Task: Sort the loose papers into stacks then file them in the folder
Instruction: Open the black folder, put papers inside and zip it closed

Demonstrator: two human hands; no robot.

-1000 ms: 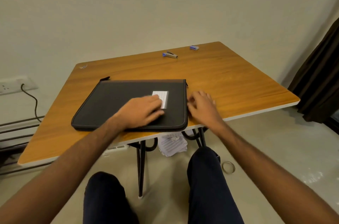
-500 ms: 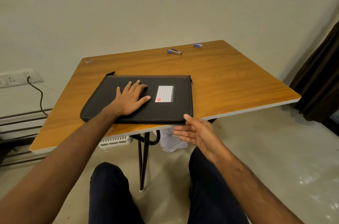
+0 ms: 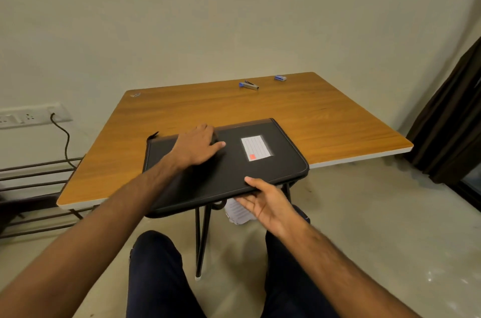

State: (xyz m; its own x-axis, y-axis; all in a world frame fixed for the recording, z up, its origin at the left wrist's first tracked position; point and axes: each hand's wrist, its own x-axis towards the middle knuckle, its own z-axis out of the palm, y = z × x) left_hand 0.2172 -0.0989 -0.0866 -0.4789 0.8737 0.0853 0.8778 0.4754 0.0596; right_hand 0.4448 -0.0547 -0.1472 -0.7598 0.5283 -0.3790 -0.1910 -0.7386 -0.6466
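R fingers: right hand (image 3: 268, 203) palm-up under the near edge of the folder (image 3: 234, 169); thumb lies on top of the cover, fingers (image 3: 243, 203) reach beneath, so it pinches the edge.
L fingers: left hand (image 3: 195, 147) palm-down on the cover, left of centre; fingers bent over toward the far edge, thumb out flat to the right. Can't tell whether the fingertips hook that edge or just press, blurred there.
Folder: black, zipped shut, pale stitching round the rim. Near part juts out past the table's front edge; far part is over the table top. Whether it's lifted off the wood or resting, can't tell.
Label: white lined card w/ a red square (image 3: 255, 148) on the cover, right of the L hand.
Table: wooden top w/ white edging (image 3: 338, 120), black metal legs.
Far edge: blue-and-metal stapler (image 3: 249, 85), small blue item (image 3: 280, 78) to its right, well apart from the folder. Small clip-like bit (image 3: 135, 94) at the far L corner.
Papers: printed sheets (image 3: 238, 213) on the floor under the table, partly hidden by the R hand.
Nearest: person's knees in dark trousers (image 3: 156, 273).
Surrounds: wall socket strip w/ black cable (image 3: 33, 117) on the left, dark curtain (image 3: 453, 125) on the right.
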